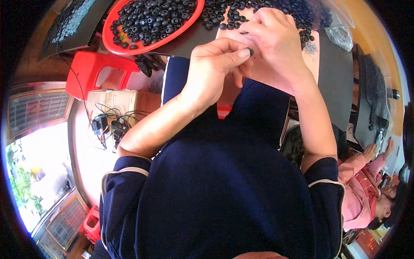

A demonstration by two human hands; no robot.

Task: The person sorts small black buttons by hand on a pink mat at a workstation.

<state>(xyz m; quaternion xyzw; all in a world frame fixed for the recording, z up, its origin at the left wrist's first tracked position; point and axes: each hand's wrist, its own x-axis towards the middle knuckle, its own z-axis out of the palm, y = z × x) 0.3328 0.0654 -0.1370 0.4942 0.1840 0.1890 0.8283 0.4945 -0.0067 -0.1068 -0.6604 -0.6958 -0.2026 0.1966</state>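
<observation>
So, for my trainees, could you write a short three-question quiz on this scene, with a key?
1. What is piled in the red tray?
a) white cups
b) round black pieces
c) green leaves

2. True or false: the tray lies to the left of the pink board.

3. Fill in the colour: the left hand pinches a small ____ piece between thumb and finger.

Key: 1 b; 2 true; 3 black.
</observation>
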